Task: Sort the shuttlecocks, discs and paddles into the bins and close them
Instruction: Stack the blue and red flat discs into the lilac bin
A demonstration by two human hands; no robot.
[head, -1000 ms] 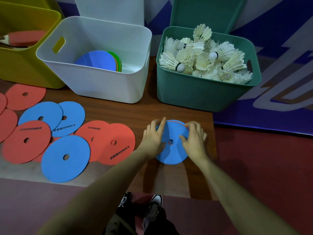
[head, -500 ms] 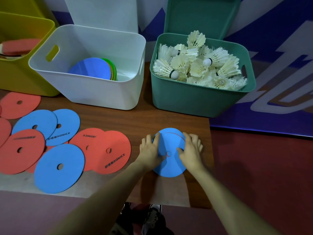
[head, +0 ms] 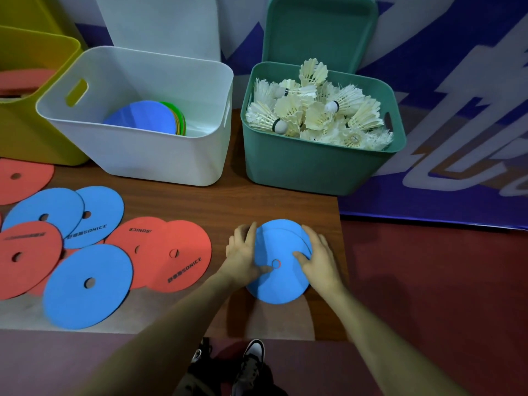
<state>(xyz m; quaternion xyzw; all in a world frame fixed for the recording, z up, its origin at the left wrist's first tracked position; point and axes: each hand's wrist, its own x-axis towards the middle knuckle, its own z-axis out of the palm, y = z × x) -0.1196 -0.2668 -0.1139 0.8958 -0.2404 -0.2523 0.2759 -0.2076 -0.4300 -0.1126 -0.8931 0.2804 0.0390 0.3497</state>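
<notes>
A small stack of blue discs (head: 281, 281) lies on the wooden table near its right front corner; a red edge shows in its centre hole. My left hand (head: 242, 254) grips the stack's left edge with the thumb on top near the hole. My right hand (head: 317, 260) grips the right edge the same way. Several loose red discs (head: 177, 255) and blue discs (head: 85, 287) are spread over the table's left half. The white bin (head: 137, 158) holds stacked discs (head: 144, 117). Shuttlecocks (head: 314, 112) fill the green bin (head: 308, 172). A red paddle (head: 23, 81) sits in the yellow bin (head: 25, 138).
A white lid (head: 160, 24) and a green lid (head: 317, 30) lean upright behind their bins. The table's right edge (head: 341, 252) runs just beside my right hand, with red floor beyond. My shoes (head: 251, 361) show below the front edge.
Both hands have stayed on the blue stack and closed in on its edges; the discs now lie more evenly on one another. The view has dropped slightly.
</notes>
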